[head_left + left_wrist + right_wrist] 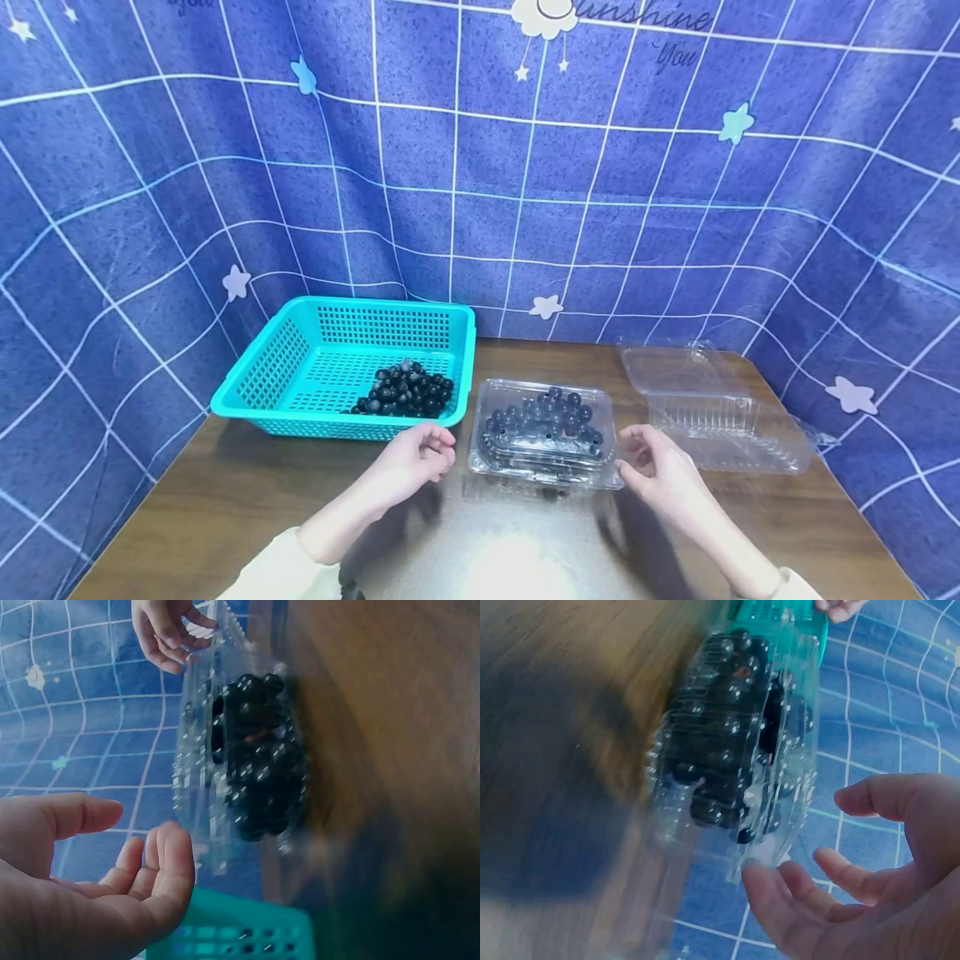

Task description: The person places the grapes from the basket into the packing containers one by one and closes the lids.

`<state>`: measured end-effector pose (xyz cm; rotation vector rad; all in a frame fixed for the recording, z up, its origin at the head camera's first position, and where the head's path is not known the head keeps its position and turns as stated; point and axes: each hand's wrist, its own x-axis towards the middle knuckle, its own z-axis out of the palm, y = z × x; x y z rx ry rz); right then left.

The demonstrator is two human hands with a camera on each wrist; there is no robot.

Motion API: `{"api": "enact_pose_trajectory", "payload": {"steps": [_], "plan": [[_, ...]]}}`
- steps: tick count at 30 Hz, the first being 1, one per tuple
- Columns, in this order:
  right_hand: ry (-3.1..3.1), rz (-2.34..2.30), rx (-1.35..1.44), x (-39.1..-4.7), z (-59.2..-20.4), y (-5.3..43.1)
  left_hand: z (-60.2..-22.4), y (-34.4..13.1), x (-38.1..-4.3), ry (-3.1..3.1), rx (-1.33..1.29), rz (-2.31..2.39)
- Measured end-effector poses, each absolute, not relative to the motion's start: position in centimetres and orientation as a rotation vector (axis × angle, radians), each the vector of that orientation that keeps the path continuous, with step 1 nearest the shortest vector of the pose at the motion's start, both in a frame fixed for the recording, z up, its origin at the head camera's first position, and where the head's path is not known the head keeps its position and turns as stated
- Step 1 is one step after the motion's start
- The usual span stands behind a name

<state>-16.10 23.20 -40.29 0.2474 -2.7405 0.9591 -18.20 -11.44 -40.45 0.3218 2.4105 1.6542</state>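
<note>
A clear plastic clamshell box (543, 433) of dark grapes sits on the table between both hands, its lid down over the fruit. My left hand (420, 457) hovers beside its left side, fingers loosely bent and holding nothing; a gap separates it from the box in the left wrist view. On the other side, my right hand (660, 467) has its fingertips close to the box's right edge, thumb and fingers spread apart. In the right wrist view the fingers (769, 900) reach toward the box's end. Dark grapes (727, 742) show through the clear wall.
A turquoise plastic basket (300, 419) stands at the left with a bunch of dark grapes (405, 392) in its right part. Another clear clamshell box (712, 417) lies opened at the right. A blue gridded curtain (480, 167) hangs behind the wooden table (247, 492).
</note>
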Motion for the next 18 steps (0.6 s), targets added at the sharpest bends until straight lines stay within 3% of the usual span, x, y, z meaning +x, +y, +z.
{"api": "enact_pose_trajectory", "payload": {"steps": [18], "plan": [[-2.423, 0.78, 0.557, -16.3, -41.8, 20.9, -39.3, -13.1, -18.5, 3.267, 0.572, 1.135]]}}
